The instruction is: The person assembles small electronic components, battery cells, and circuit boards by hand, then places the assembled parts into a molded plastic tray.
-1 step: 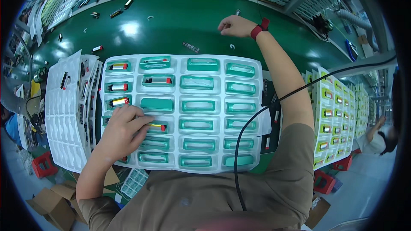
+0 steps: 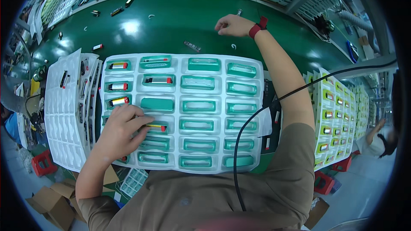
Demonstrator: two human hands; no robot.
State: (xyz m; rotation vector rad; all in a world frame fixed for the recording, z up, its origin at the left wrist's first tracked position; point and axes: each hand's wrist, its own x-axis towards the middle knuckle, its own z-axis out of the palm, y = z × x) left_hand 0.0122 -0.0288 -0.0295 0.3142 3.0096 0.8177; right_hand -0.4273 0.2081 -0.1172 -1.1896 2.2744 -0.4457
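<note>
A white moulded tray point(image 2: 177, 115) lies before me, its pockets holding green rectangular cases point(image 2: 196, 124). My left hand point(image 2: 122, 130) is over the tray's left part, thumb and forefinger closed at the near end of a slim yellow battery piece with a red end point(image 2: 159, 127), which sits in a green case. Other battery pieces with red ends point(image 2: 118, 101) lie in cases in the leftmost column. My right hand point(image 2: 235, 26) reaches out above the green work surface point(image 2: 171, 25), fingers curled inward. Whatever it holds, if anything, is hidden.
A stack of white trays point(image 2: 64, 111) leans at the left. Yellow-green trays point(image 2: 332, 119) stand at the right. A black cable point(image 2: 252, 117) crosses my right arm and the tray. Loose small parts point(image 2: 192, 46) lie beyond the tray. Another person point(image 2: 376, 139) is at far right.
My right hand has shifted very slightly to the left. My left hand stays at the same battery piece.
</note>
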